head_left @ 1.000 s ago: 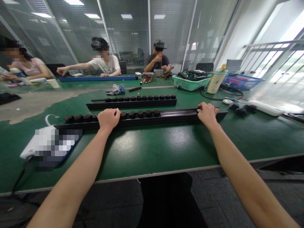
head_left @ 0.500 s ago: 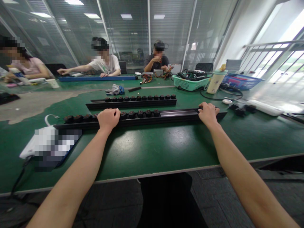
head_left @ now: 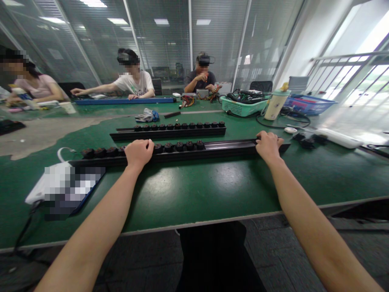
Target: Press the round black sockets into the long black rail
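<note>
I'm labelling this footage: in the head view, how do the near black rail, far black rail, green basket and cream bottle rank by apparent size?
1. near black rail
2. far black rail
3. green basket
4. cream bottle
Nearness may enlarge the first.

A green table (head_left: 194, 194) spreads beneath the left hand (head_left: 139, 153) and right hand (head_left: 269, 147); nearer than both is dark grey floor (head_left: 282, 243). Far beyond them stands a glass wall (head_left: 161, 48) showing blinds (head_left: 219, 48) and bright rectangular lights (head_left: 94, 3). Right of the right hand, a railing (head_left: 352, 54) crosses a bright window (head_left: 377, 81).
</note>
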The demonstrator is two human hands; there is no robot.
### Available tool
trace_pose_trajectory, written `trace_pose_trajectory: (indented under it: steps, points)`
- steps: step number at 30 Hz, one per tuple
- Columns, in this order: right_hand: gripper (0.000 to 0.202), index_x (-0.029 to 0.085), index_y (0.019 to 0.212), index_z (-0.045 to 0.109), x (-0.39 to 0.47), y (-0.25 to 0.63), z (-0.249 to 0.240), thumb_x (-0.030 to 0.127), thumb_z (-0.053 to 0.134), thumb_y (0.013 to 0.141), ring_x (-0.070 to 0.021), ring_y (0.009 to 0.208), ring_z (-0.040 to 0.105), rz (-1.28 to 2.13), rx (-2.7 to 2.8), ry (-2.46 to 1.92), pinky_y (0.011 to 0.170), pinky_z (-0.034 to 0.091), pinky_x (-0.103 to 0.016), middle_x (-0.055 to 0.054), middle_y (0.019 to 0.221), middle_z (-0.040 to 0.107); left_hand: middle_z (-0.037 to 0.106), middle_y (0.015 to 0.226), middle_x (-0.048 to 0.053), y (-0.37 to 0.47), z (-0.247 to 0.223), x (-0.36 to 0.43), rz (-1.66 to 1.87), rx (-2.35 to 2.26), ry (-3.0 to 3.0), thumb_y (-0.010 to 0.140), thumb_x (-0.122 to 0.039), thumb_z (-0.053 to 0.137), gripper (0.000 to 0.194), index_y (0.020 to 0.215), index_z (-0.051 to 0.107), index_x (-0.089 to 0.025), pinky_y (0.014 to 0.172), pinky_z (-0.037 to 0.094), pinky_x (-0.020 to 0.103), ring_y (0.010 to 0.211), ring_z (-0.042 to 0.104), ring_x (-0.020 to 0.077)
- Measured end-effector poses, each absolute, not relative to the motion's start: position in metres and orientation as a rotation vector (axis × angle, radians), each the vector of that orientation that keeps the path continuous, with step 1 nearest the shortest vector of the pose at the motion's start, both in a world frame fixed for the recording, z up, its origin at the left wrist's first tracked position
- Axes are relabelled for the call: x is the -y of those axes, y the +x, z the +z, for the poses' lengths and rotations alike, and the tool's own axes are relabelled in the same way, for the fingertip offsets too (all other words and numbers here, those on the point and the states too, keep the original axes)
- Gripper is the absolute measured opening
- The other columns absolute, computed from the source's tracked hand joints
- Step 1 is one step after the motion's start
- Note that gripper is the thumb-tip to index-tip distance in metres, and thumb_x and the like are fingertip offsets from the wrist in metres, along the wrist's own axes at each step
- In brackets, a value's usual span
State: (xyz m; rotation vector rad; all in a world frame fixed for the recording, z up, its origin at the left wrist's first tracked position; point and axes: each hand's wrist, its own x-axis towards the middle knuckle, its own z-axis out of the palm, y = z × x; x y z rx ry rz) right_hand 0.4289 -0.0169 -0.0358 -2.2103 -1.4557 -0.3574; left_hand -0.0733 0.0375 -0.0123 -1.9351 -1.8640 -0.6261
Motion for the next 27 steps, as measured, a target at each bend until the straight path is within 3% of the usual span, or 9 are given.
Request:
trace_pose_trajectory:
  steps: [12, 27]
  points:
    - [0.037, 0.014, 0.127, 0.067, 0.0168, 0.4321, -0.0348, 0.019, 0.042, 0.100, -0.0365, 0.121, 0.051, -0.355, 1.451, -2.267, 0.099, 0.030, -0.047, -0.024, 0.127, 0.064, 0.077, 0.098, 0.017, -0.0722, -0.0122, -0.0368, -0.637, 1.892, -1.942, 0.103, -0.044, 0.031, 0.056, 0.086, 0.078, -0.020, 0.071, 0.037, 0.037, 0.094, 0.068, 0.0320]
    - [0.041, 0.013, 0.125, 0.070, 0.0228, 0.4336, -0.0282, 0.017, 0.042, 0.096, -0.0372, 0.117, 0.051, -0.319, 1.431, -2.254, 0.100, 0.031, -0.051, -0.026, 0.128, 0.065, 0.078, 0.096, 0.016, -0.0717, -0.0119, -0.0363, -0.626, 1.875, -1.937, 0.103, -0.044, 0.030, 0.056, 0.084, 0.077, -0.020, 0.068, 0.035, 0.037, 0.091, 0.069, 0.0315]
